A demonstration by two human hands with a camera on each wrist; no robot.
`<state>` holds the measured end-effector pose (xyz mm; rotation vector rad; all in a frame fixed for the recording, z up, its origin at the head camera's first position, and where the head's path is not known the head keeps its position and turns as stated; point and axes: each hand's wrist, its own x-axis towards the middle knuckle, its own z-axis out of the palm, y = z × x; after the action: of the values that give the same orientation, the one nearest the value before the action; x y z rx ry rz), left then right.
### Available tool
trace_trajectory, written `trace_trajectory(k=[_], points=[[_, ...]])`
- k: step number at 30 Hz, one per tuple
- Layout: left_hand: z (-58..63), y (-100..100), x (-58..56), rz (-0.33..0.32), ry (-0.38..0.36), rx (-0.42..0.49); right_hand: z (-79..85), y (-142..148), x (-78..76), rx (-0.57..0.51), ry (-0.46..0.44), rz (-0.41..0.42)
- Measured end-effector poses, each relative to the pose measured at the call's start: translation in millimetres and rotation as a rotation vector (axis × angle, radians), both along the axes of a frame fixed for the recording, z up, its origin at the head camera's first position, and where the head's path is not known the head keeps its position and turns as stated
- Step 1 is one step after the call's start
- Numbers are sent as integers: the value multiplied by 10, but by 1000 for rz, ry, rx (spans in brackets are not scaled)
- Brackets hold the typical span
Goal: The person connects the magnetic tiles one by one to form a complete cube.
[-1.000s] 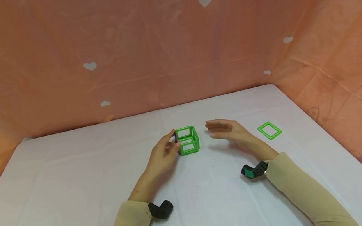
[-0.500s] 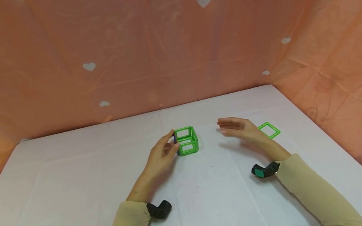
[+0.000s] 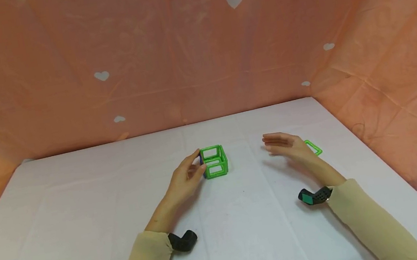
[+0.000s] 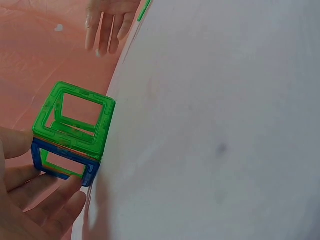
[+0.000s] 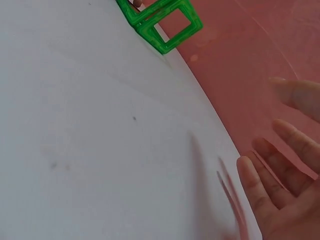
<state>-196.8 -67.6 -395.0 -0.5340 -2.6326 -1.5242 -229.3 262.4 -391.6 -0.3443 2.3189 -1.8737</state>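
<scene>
In the head view, a cube of magnetic tiles [image 3: 217, 175] stands on the white-covered table, its visible frames green with a blue square tile on the left side. My left hand [image 3: 183, 180] holds it from that side, thumb and index finger at its edges. The left wrist view shows the fingers against the blue tile [image 4: 89, 174] and the thumb near a green edge. Apart from the cube, to its right, my right hand [image 3: 290, 146] hovers with extended fingers and holds nothing. A loose green square tile [image 3: 318, 151] lies behind the right wrist, partly hidden by it.
White cloth covers the table [image 3: 243, 242]. An orange sheet [image 3: 167, 77] with pale hearts rises along the back, and more of it borders the right side. Each wrist carries a black band-mounted device, the left one [image 3: 184, 241] and the right one [image 3: 315, 196].
My right hand has moved to the right, away from the cube, and now covers part of the loose green tile. The left hand and the cube have stayed in place.
</scene>
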Motion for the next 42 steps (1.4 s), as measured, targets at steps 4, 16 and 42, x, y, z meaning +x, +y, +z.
trace_trajectory(k=[4,16,42], points=[[-2,-3,-2,0,-6,2,9,66,21,47,31,-56],[-2,9,-17,2,-9,-21,38,217,137,274,125,-256],[-18,9,-2,16,-19,-15,32,437,274,453,118,-351]])
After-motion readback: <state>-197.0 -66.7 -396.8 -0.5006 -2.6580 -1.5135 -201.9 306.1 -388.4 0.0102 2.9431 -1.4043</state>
